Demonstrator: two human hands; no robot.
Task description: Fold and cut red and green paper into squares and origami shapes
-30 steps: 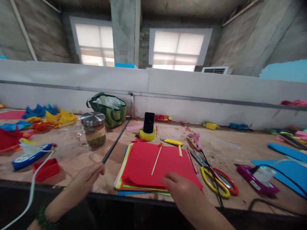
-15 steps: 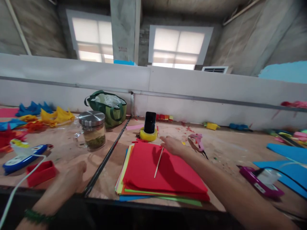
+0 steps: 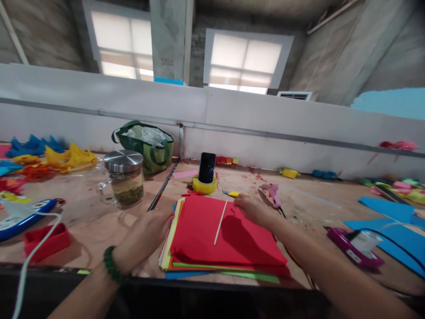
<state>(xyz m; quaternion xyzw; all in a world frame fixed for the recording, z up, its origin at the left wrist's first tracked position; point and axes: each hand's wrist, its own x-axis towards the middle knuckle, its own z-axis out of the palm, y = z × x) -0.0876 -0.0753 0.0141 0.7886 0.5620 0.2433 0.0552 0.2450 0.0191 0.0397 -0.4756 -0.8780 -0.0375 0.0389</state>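
Note:
My right hand [image 3: 250,209] is over the far right corner of a stack of coloured sheets, its fingers closed round a yellow utility knife [image 3: 233,194]. The blade points left, and most of the handle is hidden by the hand. My left hand [image 3: 151,230], with a green bead bracelet at the wrist, is at the stack's left edge. Its fingers are loosely bent with nothing seen in them; whether they touch the sheets I cannot tell. A red sheet [image 3: 199,230] tops the stack. On it lies a thin pale stick [image 3: 221,222], tilted.
Behind the stack, a phone [image 3: 206,167] leans in a yellow tape roll [image 3: 204,186]. A lidded glass mug [image 3: 128,184] and green bag [image 3: 159,157] stand left. A pink glue gun [image 3: 273,195] and purple power strip [image 3: 355,250] lie right. A red box [image 3: 46,243] sits near the front edge.
My left hand has moved right, from beside the red box to the stack's left edge. My right hand has shifted slightly right and nearer, and the knife's blade now shows left of it.

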